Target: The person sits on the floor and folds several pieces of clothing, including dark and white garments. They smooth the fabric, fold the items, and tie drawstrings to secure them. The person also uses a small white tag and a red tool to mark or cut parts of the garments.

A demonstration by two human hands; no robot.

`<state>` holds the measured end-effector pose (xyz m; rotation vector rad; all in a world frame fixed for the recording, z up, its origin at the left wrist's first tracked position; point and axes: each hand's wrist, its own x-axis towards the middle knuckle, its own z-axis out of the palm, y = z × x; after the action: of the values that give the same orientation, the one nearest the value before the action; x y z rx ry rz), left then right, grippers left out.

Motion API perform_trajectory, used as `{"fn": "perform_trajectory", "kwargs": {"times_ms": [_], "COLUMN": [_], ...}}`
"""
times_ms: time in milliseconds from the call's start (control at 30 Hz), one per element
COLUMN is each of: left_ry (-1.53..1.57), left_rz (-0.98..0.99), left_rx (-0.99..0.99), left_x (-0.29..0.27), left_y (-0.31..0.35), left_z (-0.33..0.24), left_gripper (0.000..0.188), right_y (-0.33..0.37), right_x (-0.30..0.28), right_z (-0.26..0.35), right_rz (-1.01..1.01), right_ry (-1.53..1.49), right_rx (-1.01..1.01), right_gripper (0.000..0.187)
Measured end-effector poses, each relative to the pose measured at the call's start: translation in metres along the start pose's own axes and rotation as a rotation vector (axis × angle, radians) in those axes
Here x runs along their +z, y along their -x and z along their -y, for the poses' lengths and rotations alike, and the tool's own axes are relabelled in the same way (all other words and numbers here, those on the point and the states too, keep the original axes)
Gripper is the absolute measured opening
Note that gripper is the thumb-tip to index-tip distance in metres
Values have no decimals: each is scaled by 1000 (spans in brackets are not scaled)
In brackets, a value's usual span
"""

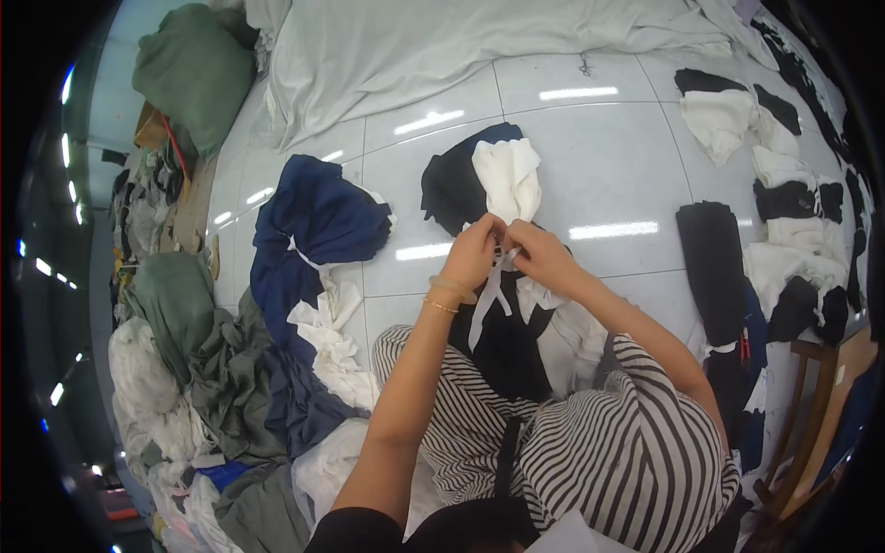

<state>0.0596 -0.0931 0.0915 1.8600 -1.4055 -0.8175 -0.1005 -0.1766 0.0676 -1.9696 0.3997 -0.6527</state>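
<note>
My left hand (475, 251) and my right hand (537, 253) meet over a bundle of black and white cloth (505, 323) that lies between my striped-trousered knees. Both hands pinch a narrow white strip (489, 297) that hangs down from my fingers over the bundle. Just beyond my hands lies another black and white folded bundle (489, 180) on the white tiled floor (608, 166). A thin bracelet circles my left wrist.
A navy garment with white strips (313, 240) lies left. Grey, green and white cloth heaps (203, 369) fill the lower left. A large white sheet (479, 46) spreads at the back. Black and white bundles (784, 230) line the right, near a wooden chair (816, 405).
</note>
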Motion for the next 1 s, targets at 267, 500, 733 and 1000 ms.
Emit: {"fn": "perform_trajectory", "kwargs": {"times_ms": [267,500,733,1000], "left_ry": [111,196,-45,-574], "left_rz": [51,100,-191,-183], "left_rx": [-68,-139,55,197], "left_x": [-4,-8,-8,-12], "left_y": [-4,-13,-2,35], "left_z": [1,4,-2,19], "left_gripper": [16,11,4,4], "right_y": [2,2,-5,10], "right_x": [13,10,4,-11], "right_z": [-14,-21,-27,-18], "right_rz": [-190,-292,-285,-471], "right_ry": [505,457,308,-875], "right_rx": [-289,-331,-277,531], "right_gripper": [27,26,14,20]}}
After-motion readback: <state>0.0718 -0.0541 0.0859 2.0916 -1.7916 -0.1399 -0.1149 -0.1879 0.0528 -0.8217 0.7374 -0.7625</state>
